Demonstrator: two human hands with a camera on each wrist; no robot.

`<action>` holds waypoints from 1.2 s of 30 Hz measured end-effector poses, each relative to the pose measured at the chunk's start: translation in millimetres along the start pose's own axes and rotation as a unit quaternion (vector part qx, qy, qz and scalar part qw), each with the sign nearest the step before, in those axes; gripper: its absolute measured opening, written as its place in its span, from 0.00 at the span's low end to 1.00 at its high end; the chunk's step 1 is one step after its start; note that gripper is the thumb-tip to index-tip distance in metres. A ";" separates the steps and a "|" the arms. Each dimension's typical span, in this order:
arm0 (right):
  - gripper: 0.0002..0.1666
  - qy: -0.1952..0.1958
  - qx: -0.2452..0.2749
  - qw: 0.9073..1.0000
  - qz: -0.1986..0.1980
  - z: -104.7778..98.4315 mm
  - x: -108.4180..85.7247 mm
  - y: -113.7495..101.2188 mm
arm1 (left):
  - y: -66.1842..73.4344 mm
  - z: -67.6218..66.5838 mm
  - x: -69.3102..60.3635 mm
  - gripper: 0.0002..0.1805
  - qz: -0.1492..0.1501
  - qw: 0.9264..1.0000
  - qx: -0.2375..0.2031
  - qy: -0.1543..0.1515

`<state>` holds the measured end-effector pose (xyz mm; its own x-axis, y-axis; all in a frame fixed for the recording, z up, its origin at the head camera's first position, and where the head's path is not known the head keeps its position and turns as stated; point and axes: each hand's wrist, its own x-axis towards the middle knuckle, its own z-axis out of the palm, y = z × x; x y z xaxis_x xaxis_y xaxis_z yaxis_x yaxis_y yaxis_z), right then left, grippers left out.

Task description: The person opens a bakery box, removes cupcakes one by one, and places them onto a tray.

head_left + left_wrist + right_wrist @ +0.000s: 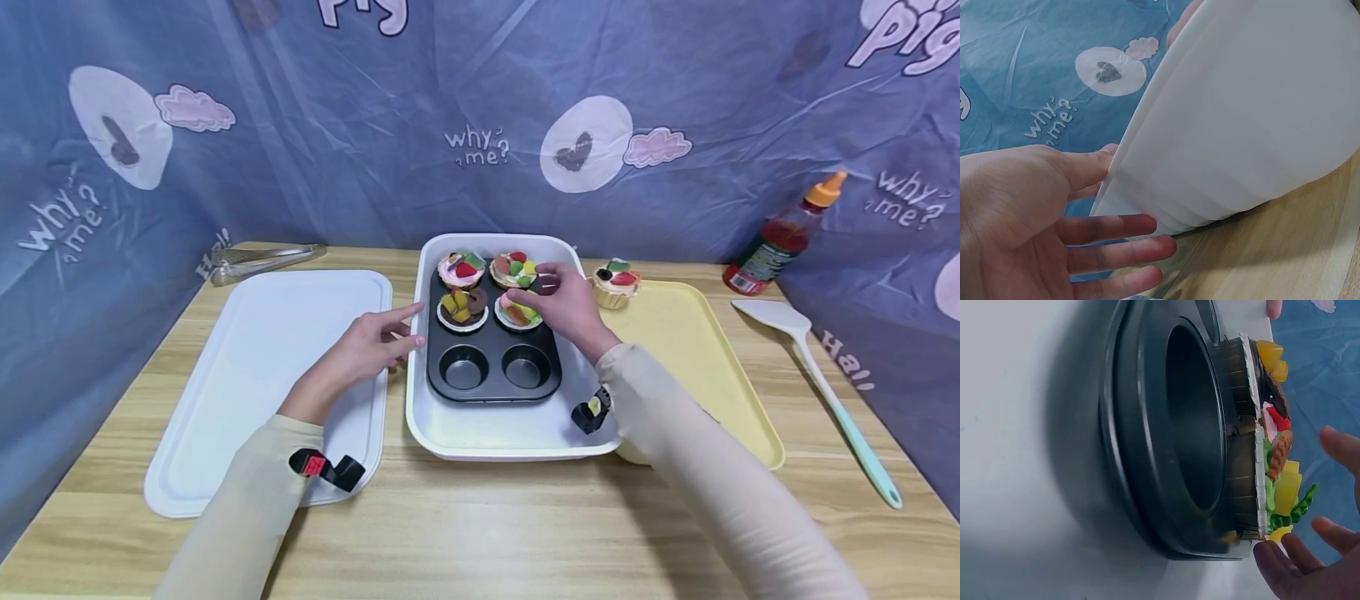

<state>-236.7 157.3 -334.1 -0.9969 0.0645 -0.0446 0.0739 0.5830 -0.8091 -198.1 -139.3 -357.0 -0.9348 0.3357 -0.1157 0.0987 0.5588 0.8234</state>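
Observation:
A black muffin tin point(495, 385) lies in a white bin point(510, 452). Four topped cupcakes fill its two back rows; the front two cups hold nothing. My left hand point(360, 346) touches the bin's left wall with extended fingers, and in the left wrist view the hand point(1041, 219) has its fingers spread beside the white wall point(1229, 112). Over the second-row right cupcake point(517, 311) is my right hand point(566, 307), its fingers apart. In the right wrist view a fingertip of this hand point(1316, 562) is at the edge of that cupcake point(1247, 481).
Another cupcake point(615, 285) stands at the back of a yellow tray point(697, 358) on the right. Farther right are a sauce bottle point(780, 242) and a spatula point(832, 387). A white tray point(277, 358) lies on the left, with metal tongs point(262, 261) behind it.

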 end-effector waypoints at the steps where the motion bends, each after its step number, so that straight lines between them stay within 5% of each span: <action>1: 0.46 -0.004 -0.003 1.000 0.003 0.4 -0.2 0.3 | 0.1 -0.2 -0.2 0.32 -0.001 1.000 0.000 0.000; 7: 0.50 -0.029 -0.008 1.000 0.010 0.6 -0.4 0.5 | -0.1 -0.1 -0.6 0.32 -0.001 1.000 -0.003 0.000; 27: 0.44 -0.059 -0.041 0.997 -0.036 3.7 4.5 5.7 | 2.0 -0.1 1.0 0.33 -0.017 1.000 -0.004 -0.005; 36: 0.41 -0.061 -0.091 0.993 -0.044 5.5 4.2 7.5 | 0.2 -0.6 1.3 0.33 -0.001 1.000 -0.007 -0.006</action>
<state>-240.5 157.6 -343.6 -0.9947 -0.0845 -0.0585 -0.0202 0.7190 -0.6947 -199.5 -139.2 -356.6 -0.9308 0.3435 -0.1250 0.0913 0.5495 0.8305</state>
